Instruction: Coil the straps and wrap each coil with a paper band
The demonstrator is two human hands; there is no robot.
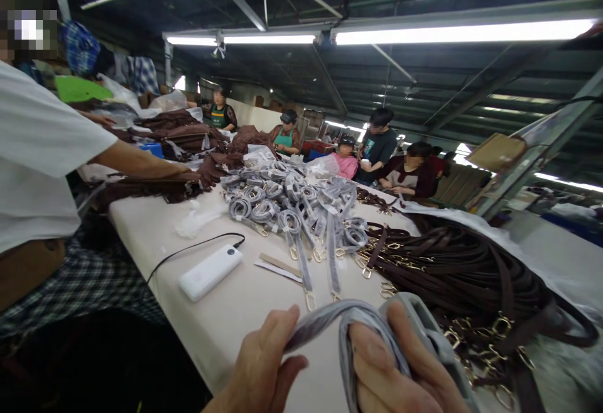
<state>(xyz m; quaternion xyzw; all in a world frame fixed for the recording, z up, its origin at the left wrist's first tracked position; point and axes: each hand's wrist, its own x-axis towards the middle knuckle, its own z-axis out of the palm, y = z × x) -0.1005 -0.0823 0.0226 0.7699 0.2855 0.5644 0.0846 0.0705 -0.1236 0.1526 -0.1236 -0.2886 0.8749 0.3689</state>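
Observation:
At the bottom edge of the view both my hands grip one grey strap. My left hand pinches its left end between thumb and fingers. My right hand is closed round the strap where it folds into a loop. Just beyond my hands two loose grey straps with gold clips lie flat on the cream table. Further back sits a heap of coiled grey straps.
A pile of dark brown straps with gold clips fills the table's right side. A white power bank with a black cable lies at left. A person in a white shirt reaches over brown bags. Several people work at the far end.

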